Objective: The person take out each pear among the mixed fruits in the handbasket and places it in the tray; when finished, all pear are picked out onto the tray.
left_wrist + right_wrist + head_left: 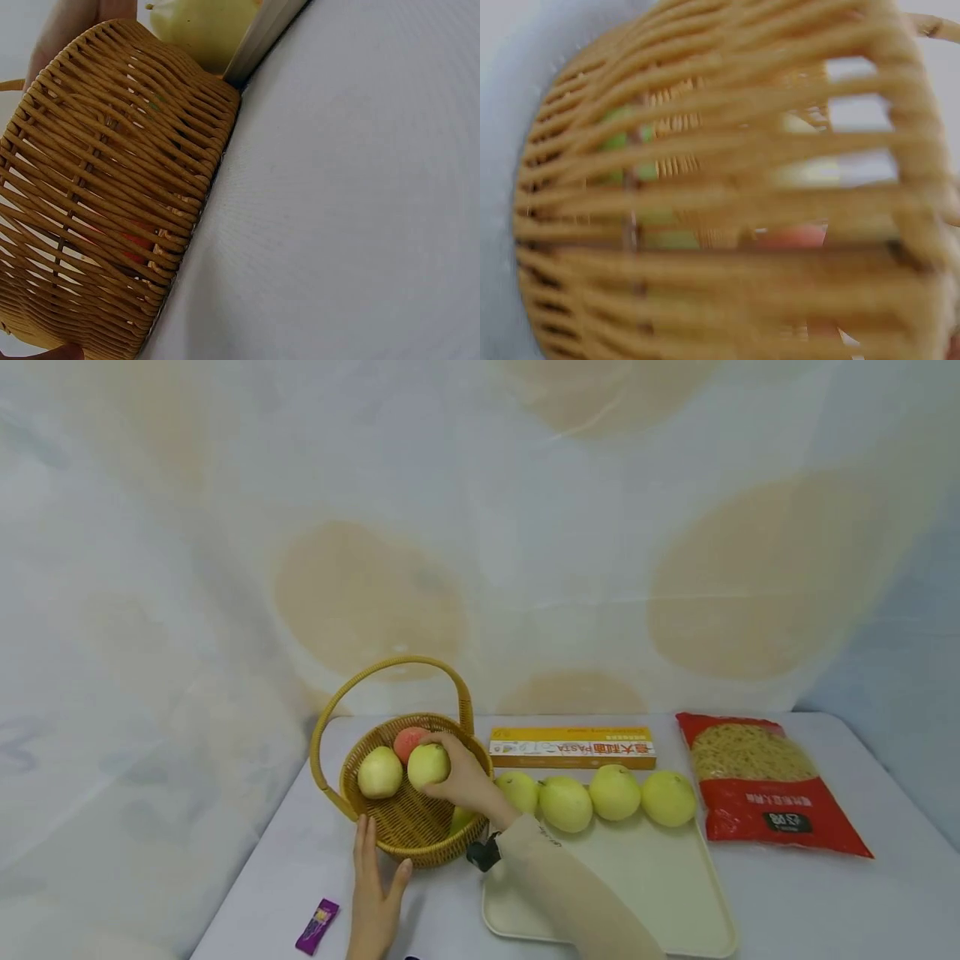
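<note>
My right hand [471, 785] holds a pale yellow-green pear [429, 767] between thumb and fingers, over the inside of a round wicker basket [416, 857]. Another pear [380, 772] and a reddish fruit [411, 742] lie in the basket, while a green fruit [461, 818] shows partly under my right wrist. At the basket's front left is my left hand [375, 897], fingers straight against or close to the rim. Woven basket wall [112, 187] fills much of the left wrist view. In the right wrist view the basket side [742, 195] is blurred and hides the held pear.
Right of the basket stands a cream tray [637, 902] with several pears [566, 803] along its back edge. Behind it lies a pasta box [573, 748]. A red bag of pasta [772, 802] is farther right. A small purple packet [317, 927] lies at front left.
</note>
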Demonstrator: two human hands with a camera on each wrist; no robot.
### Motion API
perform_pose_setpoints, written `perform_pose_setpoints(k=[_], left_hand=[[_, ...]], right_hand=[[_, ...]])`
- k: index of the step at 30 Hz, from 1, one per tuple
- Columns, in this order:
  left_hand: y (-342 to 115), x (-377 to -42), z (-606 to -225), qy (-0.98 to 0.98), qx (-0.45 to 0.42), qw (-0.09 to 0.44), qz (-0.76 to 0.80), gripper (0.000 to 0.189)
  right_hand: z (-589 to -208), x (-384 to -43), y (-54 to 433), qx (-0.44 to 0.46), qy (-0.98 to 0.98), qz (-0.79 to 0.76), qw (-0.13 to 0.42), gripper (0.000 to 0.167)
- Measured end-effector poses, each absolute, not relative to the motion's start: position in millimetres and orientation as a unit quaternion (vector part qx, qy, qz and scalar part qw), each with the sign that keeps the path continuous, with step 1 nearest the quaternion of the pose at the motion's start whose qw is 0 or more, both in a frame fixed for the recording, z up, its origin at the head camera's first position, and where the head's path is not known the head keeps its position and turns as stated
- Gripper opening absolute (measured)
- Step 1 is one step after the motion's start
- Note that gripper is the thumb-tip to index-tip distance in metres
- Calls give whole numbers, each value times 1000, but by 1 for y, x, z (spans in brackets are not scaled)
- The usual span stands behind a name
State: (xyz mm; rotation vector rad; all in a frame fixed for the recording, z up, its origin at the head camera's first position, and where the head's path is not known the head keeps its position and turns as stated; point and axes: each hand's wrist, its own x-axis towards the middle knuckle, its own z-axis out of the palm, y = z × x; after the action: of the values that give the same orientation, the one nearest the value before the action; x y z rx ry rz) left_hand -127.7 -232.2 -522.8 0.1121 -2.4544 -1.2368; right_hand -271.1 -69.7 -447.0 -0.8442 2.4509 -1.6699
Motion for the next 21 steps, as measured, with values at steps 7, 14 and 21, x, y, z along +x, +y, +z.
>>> perform_pose_setpoints(k=[7, 14, 21], left_hand=[[-233, -128, -519, -876, 38, 180, -446, 82], [-234, -127, -519, -873, 33, 190, -449, 83], [-233, -128, -522, -869, 29, 200, -452, 84]], right_hand=[[-442, -271, -47, -257, 766, -589, 17, 69], [-436, -265, -27, -266, 760, -592, -1, 70], [-432, -254, -9, -261, 749, -608, -10, 69]])
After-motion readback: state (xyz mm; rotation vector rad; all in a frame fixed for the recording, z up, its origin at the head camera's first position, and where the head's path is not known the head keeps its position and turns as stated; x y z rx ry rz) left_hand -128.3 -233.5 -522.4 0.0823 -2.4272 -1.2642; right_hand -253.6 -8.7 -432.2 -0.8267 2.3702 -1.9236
